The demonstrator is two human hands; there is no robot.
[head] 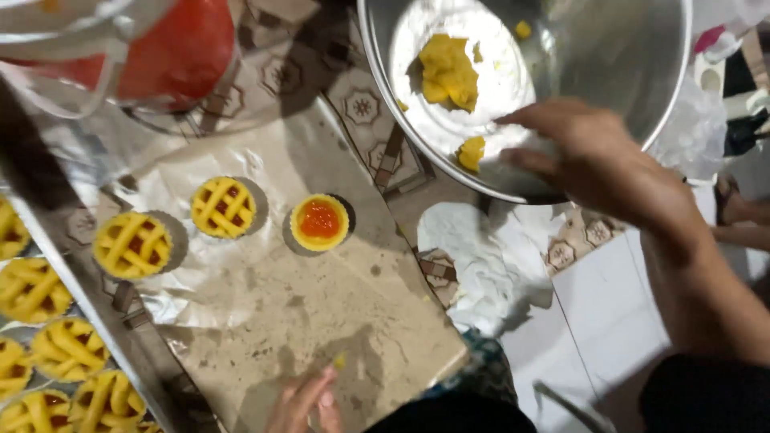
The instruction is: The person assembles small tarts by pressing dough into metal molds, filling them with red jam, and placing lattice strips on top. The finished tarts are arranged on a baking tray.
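Two hands are at work here. Your right hand reaches into the big metal bowl at the far right, and its fingers stretch out loose near a small lump of yellow dough by the rim. They do not hold it. A bigger lump of dough sits deeper in the bowl.

Your left hand is at the near edge, and its fingers pinch a tiny bit of yellow dough over the brown paper sheet.

On the far side of the paper sit three little tarts. One open tart shows shiny red jam and has no strips on top. Two lattice tarts stand to its left, close by. More finished tarts fill the tray at the left. I think the bowl sits close so you can grab dough fast.
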